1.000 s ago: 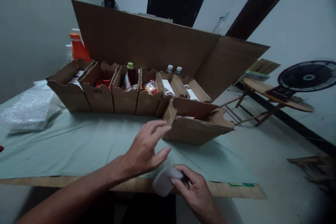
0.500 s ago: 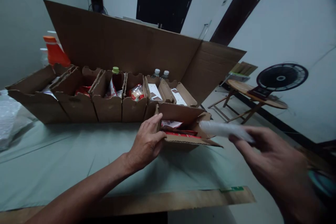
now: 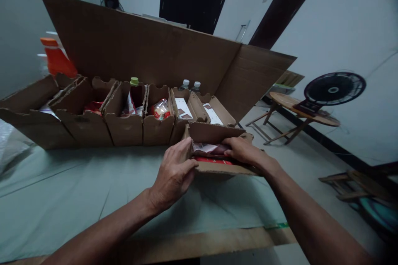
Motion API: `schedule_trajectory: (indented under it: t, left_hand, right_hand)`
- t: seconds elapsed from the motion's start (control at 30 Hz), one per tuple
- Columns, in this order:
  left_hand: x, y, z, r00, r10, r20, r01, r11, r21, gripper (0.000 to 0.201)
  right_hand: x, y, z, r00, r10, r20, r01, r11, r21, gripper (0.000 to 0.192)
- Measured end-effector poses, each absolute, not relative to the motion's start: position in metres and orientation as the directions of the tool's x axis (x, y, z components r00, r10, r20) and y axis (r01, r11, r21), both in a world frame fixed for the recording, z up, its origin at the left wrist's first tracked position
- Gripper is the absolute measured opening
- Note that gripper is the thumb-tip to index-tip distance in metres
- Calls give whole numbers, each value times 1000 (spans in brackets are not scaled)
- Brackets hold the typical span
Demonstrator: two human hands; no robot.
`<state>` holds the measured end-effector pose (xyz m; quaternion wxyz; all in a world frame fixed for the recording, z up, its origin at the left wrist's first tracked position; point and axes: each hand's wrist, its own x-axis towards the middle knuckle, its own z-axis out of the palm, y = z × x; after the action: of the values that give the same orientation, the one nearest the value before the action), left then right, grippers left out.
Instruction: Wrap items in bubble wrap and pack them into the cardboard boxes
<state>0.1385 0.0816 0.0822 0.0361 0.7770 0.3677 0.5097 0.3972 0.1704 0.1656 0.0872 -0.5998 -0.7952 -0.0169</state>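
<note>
The small cardboard box (image 3: 217, 149) sat at the centre of the frame on the green table cover (image 3: 77, 182), just in front of the row of boxes (image 3: 124, 116). The left hand (image 3: 174, 174) gripped its left wall, fingers curled over the rim and thumb outside. The right hand (image 3: 245, 151) lay over the open top with fingers flat, reaching in onto the packets (image 3: 205, 149). Good practice here would be to keep the left hand bracing the wall so the box does not slide, and to press the contents down evenly rather than at one corner. Whether the right hand gripped anything could not be told; its fingertips were hidden inside the box. The box's lower contents were concealed by its front wall. The orange bottle (image 3: 57, 58) at the upper left was partly behind the large cardboard sheet (image 3: 149, 45), and printing on the packets was too dim to read.
</note>
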Motion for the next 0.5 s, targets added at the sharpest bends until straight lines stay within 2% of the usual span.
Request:
schedule_trajectory:
  t: [0.03, 0.1, 0.17, 0.2, 0.27, 0.3, 0.4, 0.5]
  left_hand:
    - [137, 80, 80, 176, 623, 762, 516, -718, 467, 31]
    - [133, 78, 74, 104, 677, 728, 470, -679, 564, 47]
    - [129, 78, 65, 62, 754, 654, 422, -613, 667, 60]
    - [128, 79, 61, 58, 791, 609, 399, -577, 713, 63]
    - [130, 82, 51, 76, 854, 514, 344, -506, 791, 67]
    - [133, 85, 47, 93, 877, 471, 309, -475, 824, 70]
    - [147, 96, 36, 139, 925, 354, 199, -376, 905, 80]
    - [161, 106, 31, 152, 950, 274, 110, -292, 950, 83]
  right_hand:
    - [405, 160, 172, -257, 953, 160, 958, 273, -90, 12]
    - [427, 132, 183, -147, 956, 253, 973, 185, -137, 25]
    - [453, 101, 185, 77, 908, 412, 966, 34, -255, 37]
    - [464, 87, 182, 182, 877, 446, 942, -25, -335, 39]
    - [478, 69, 165, 288, 877, 385, 866, -67, -496, 46]
    - [479, 66, 154, 284, 904, 319, 823, -59, -565, 51]
    - [463, 80, 117, 158, 974, 162, 670, 15, -742, 66]
    - [440, 101, 94, 130, 983, 133, 550, 40, -834, 60]
